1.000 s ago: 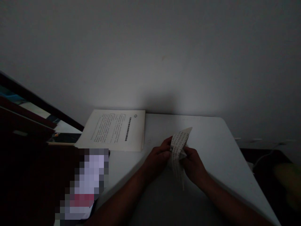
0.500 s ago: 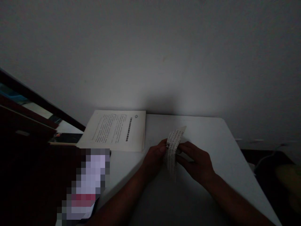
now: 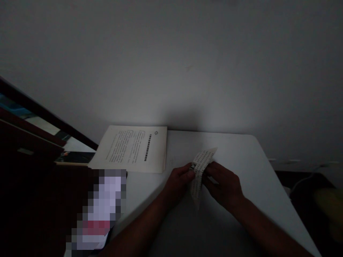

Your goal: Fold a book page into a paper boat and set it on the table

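Observation:
A folded piece of printed paper (image 3: pixel 201 162) is held up above the white table (image 3: pixel 235 150), its pointed ends sticking out at the upper right and at the bottom. My left hand (image 3: pixel 178 182) pinches its left edge between thumb and fingers. From the right side, my right hand (image 3: pixel 225 184) grips the same paper, with its fingertips partly hidden behind it. To the left lies a stack of printed sheets (image 3: pixel 134 150), flat near the wall.
A phone-like device with a blurred-out screen (image 3: pixel 103 203) lies at the table's left edge. Behind the table rises a grey wall (image 3: pixel 171 64). Dark reddish furniture (image 3: pixel 32 185) stands at the left, and a yellowish thing (image 3: pixel 329 207) shows at the lower right.
The paper's upper part has tilted right and spread wider, showing more print. My left hand has shifted slightly right along with it, and my right hand has barely moved.

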`<action>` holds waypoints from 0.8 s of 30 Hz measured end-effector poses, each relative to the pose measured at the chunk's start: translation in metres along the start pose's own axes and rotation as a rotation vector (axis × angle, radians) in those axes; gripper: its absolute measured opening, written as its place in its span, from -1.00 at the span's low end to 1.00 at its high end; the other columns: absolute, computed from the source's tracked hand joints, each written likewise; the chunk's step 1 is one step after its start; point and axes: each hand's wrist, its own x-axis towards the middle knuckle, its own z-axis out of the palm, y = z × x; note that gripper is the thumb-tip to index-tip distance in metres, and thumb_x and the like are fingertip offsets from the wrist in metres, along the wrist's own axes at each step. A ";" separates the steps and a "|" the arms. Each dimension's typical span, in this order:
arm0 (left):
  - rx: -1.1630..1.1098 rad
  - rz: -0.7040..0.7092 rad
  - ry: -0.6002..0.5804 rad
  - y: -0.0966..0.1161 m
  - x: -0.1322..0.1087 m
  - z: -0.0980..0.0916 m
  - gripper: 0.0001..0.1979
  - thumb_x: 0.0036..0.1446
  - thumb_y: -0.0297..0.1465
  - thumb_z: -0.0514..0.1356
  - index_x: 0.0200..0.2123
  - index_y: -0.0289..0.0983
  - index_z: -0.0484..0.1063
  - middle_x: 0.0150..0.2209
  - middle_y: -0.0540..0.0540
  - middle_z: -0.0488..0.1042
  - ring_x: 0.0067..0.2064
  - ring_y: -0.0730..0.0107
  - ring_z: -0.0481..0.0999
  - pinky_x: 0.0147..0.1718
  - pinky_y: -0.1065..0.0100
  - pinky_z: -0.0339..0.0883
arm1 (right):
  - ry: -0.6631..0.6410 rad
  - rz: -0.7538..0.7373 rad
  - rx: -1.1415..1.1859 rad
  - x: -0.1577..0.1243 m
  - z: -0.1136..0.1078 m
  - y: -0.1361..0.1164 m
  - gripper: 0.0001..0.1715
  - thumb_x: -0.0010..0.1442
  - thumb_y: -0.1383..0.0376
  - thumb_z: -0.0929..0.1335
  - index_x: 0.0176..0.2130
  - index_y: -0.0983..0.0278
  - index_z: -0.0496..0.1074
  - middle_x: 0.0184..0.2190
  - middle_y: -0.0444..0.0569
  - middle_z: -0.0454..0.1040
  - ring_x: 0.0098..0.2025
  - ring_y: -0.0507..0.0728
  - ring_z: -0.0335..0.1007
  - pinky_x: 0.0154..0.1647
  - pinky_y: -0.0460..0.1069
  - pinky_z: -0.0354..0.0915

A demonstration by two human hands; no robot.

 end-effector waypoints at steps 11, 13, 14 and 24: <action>0.048 -0.018 0.113 0.007 0.001 0.003 -0.36 -0.15 -0.40 0.35 0.02 -0.25 0.17 -0.18 -0.13 0.47 -0.21 0.31 0.46 -0.25 0.34 0.30 | -0.173 -0.102 -0.014 -0.002 0.002 0.007 -0.84 0.20 0.32 0.30 -0.20 0.24 0.44 -0.35 0.01 0.52 -0.36 0.09 0.40 -0.37 0.00 0.37; -0.068 -0.021 0.122 0.007 0.002 0.003 -0.44 -0.08 -0.38 0.29 0.02 -0.26 0.20 -0.19 -0.15 0.47 -0.21 0.26 0.47 -0.26 0.31 0.31 | -0.105 -0.030 -0.019 -0.003 0.001 0.008 -0.75 0.17 0.29 0.33 -0.11 0.24 0.42 -0.31 0.02 0.52 -0.32 0.10 0.43 -0.35 0.00 0.39; -0.146 -0.020 0.120 0.008 0.002 0.002 -0.47 -0.06 -0.37 0.26 0.01 -0.27 0.21 -0.19 -0.16 0.47 -0.21 0.24 0.48 -0.27 0.29 0.33 | -0.078 0.005 -0.015 -0.003 0.000 0.007 -0.72 0.16 0.29 0.34 -0.09 0.23 0.41 -0.31 0.02 0.52 -0.31 0.10 0.43 -0.34 0.00 0.40; -0.450 0.030 0.211 0.014 0.004 -0.001 -0.62 0.07 -0.31 0.14 -0.02 -0.23 0.24 -0.09 -0.16 0.39 -0.05 0.14 0.42 -0.19 0.12 0.38 | -0.109 -0.174 0.166 -0.002 -0.003 -0.008 -0.58 -0.03 0.17 0.45 -0.17 0.29 0.40 -0.43 -0.02 0.52 -0.42 0.09 0.42 -0.43 0.00 0.34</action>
